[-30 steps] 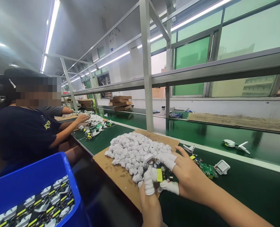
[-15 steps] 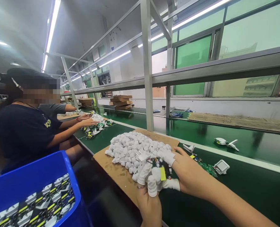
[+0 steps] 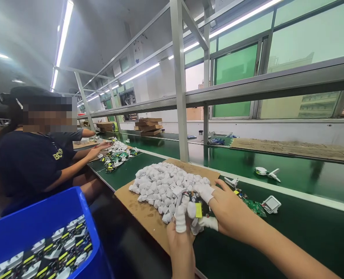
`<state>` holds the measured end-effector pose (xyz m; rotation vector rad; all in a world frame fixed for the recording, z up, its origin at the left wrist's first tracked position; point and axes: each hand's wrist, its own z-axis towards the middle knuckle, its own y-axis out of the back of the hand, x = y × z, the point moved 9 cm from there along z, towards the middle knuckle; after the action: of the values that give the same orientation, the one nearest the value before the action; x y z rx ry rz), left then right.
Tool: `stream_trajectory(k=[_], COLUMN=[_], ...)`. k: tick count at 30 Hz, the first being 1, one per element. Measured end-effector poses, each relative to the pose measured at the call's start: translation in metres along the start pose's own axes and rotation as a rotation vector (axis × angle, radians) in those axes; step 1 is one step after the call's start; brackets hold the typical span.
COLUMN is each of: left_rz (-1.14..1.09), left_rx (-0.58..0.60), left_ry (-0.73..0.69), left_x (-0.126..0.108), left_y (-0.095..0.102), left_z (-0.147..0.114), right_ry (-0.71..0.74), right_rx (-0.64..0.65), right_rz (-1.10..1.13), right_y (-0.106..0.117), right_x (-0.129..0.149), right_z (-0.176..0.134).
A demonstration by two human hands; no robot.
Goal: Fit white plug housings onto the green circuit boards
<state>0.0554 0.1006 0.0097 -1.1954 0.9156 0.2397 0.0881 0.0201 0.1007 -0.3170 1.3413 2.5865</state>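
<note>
My right hand [image 3: 228, 211], in white finger cots, grips the right side of a small circuit board [image 3: 206, 209] with a yellow block on it. At the board's left end, the fingers of my left hand [image 3: 181, 240], also in white cots, are closed on it. A white rounded piece [image 3: 191, 210] sits against the board by my left thumb; whether it is fixed there I cannot tell. Just beyond my hands spreads a heap of similar white pieces [image 3: 163, 182] on a cardboard sheet [image 3: 139, 219]. My fingers hide the board's underside.
On my right lie a green circuit board [image 3: 254, 207] and a white square-framed part [image 3: 272, 204]. A blue bin [image 3: 86, 217] of boards stands lower left. A co-worker [image 3: 35, 162] handles boards further left. A metal post [image 3: 179, 85] rises beyond the heap.
My left thumb and fingers have shifted on the board, which is slightly lower and tilted differently. The white part on the far belt has slid left. The co-worker's hands have drawn back.
</note>
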Motion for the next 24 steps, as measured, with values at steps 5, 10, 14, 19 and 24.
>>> stream_trajectory(k=[5,10,14,19,24], left_rz=[-0.308,-0.507,-0.604,-0.501,-0.516], left_rx=[0.070,0.084,0.163,0.171,0.177], left_ry=[0.177,0.458,0.553,0.407,0.420], left_x=[0.012,0.034,0.040,0.031,0.034], left_y=[-0.007,-0.018,-0.032,-0.027,-0.027], left_z=[0.011,0.002,-0.004,0.000,-0.001], right_ry=[-0.025,-0.027,-0.034,-0.033,-0.023], right_rx=[0.039,-0.023,0.010,-0.022,-0.059], right_rz=[-0.017,0.030,0.084,0.103,0.123], right_y=[-0.017,-0.014,-0.018,-0.018,-0.019], right_x=[0.002,0.005,-0.001,-0.006,-0.004], right_z=[-0.001,-0.001,-0.002,-0.004,-0.003])
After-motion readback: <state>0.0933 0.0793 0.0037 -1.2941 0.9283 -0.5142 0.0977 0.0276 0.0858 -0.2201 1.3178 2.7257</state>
